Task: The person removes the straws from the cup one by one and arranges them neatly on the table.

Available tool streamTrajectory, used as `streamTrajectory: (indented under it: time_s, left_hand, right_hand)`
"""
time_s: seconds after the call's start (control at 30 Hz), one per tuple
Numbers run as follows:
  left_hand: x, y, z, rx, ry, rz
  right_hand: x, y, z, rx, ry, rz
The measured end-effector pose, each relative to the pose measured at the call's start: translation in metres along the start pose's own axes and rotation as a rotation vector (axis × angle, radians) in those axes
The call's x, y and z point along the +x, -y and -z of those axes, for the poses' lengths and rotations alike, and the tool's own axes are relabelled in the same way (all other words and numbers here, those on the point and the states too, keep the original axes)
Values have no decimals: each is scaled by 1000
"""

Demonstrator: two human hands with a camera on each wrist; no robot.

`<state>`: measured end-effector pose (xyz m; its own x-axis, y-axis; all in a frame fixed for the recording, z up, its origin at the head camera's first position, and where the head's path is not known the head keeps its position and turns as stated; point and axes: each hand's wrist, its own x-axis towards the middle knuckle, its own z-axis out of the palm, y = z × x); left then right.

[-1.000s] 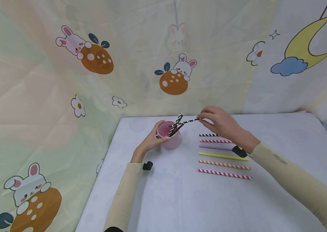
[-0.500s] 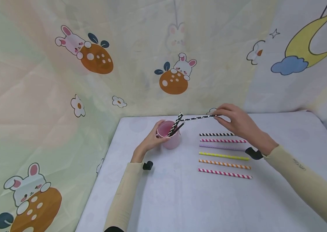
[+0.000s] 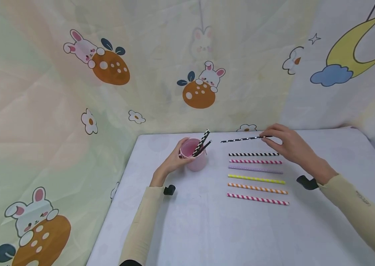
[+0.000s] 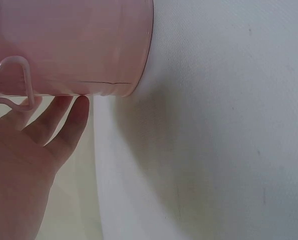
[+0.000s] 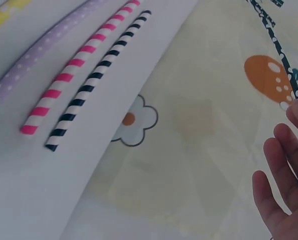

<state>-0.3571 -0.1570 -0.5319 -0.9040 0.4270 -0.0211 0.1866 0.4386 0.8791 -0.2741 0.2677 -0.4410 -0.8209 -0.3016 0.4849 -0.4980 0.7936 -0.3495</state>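
Observation:
My left hand holds a small pink bucket at the left of the table, with thumb and fingers round its side. Two black-and-white patterned paper straws lean out of it to the right. In the left wrist view the bucket shows a wire loop on its side, with fingertips behind it. Thumb and fingers of my right hand pinch one end of a black straw with white dots. That straw is in the air, nearly level, its free end pointing at the bucket.
Several paper straws lie in a row below the right hand: black-striped, pink-striped, purple dotted, yellow, orange-striped and red-pink striped. A printed cloth backdrop rises behind the white table.
The right hand has moved right, drawing the dotted black straw out of the bucket and away from it. The left hand and the bucket have stayed in place.

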Motion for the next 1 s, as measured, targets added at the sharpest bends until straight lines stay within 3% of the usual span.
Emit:
streamTrajectory:
  time_s: [0.3,0.67,1.0]
  left_hand:
    - [0,-1,-1,-10,-1,1]
    - [0,0,-1,2,-2,8]
    - [0,0,-1,-7,-2,-2]
  right_hand:
    - [-20,-27,8,11,50,-124]
    - [-54,-80,16,-18,125,-212]
    - [-84,-125,31,14,192,-345]
